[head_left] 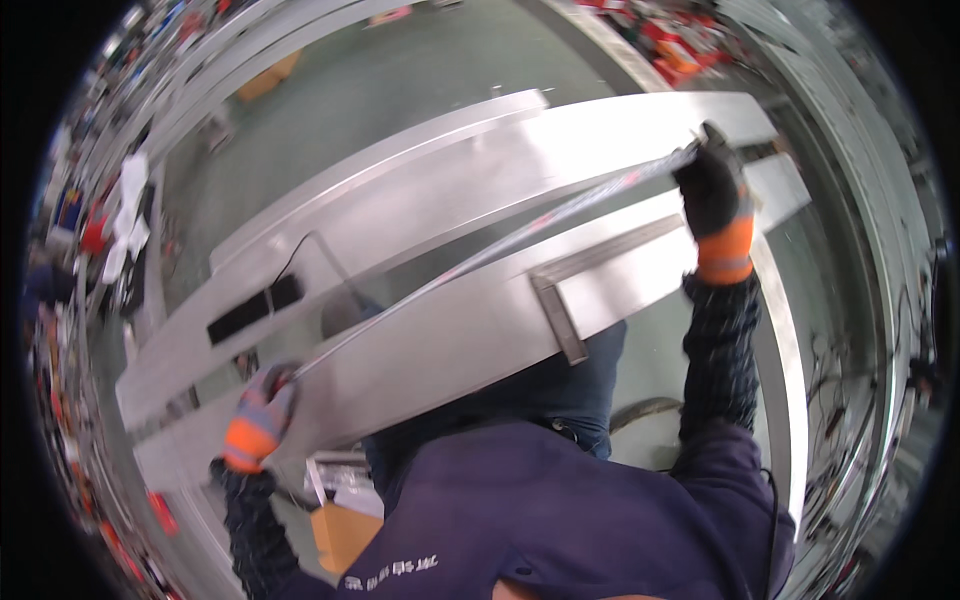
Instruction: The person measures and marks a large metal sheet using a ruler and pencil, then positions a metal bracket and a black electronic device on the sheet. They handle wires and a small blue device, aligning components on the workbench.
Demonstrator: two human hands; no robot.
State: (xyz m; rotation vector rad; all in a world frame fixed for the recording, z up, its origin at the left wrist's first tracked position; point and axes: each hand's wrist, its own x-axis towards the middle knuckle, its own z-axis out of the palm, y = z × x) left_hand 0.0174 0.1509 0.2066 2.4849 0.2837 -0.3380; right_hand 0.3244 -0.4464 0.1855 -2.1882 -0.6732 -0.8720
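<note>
In the head view, the person holds a tape measure blade (pixel 545 221) out in one long span, running from near left to far right. The left hand (pixel 265 410) is curled closed around its near-left end, though blur hides the exact grip; the right hand (pixel 712 190) is closed on its far-right end. The blade passes over the near metal panel (pixel 420 350) and the gap before the far metal panel (pixel 440 205); whether it touches either cannot be told.

A metal L-square (pixel 553 315) lies on the near panel, and a black rectangular piece (pixel 230 325) rests at the left of the far one.

Handled well, the blade would probably want even tension, no twist, and a line parallel to the panel's long edge. Both ends are best kept level, with the blade clear of the square.
</note>
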